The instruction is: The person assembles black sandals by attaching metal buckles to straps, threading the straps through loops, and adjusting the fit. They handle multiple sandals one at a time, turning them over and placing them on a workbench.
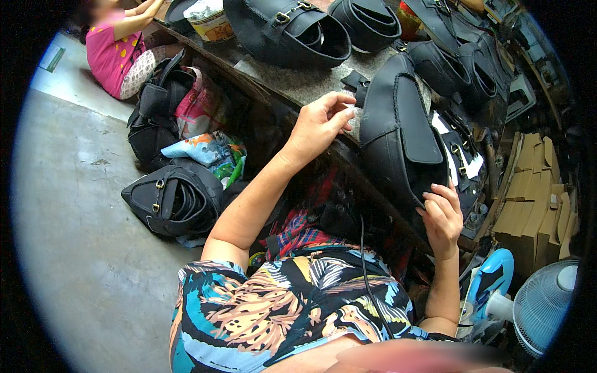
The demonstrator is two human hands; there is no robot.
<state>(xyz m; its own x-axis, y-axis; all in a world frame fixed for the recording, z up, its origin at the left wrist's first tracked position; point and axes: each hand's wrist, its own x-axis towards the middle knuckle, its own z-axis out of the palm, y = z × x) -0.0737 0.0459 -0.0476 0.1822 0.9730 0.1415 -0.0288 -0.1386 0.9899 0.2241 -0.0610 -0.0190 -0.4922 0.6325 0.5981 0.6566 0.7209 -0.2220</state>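
Black leather bag (398, 133) at the near edge of the tabletop (298, 84), standing on end — long axis running from about 11 o'clock down to 5 o'clock, flap side turned toward the wearer. Right hand (443, 219) at the bag's lower end, fingers (449, 198) curled and pressed on the bottom edge of the flap, closed against leather rather than spread. Left hand (317, 124) raised at roughly 9 o'clock from the bag, just beside its upper side but apart from it — fingertips (346, 116) pinched together, possibly on something small; too tiny to tell. Right hand clearly the nearer, already touching. More finished black bags (292, 31) lined up farther back at 12 o'clock.
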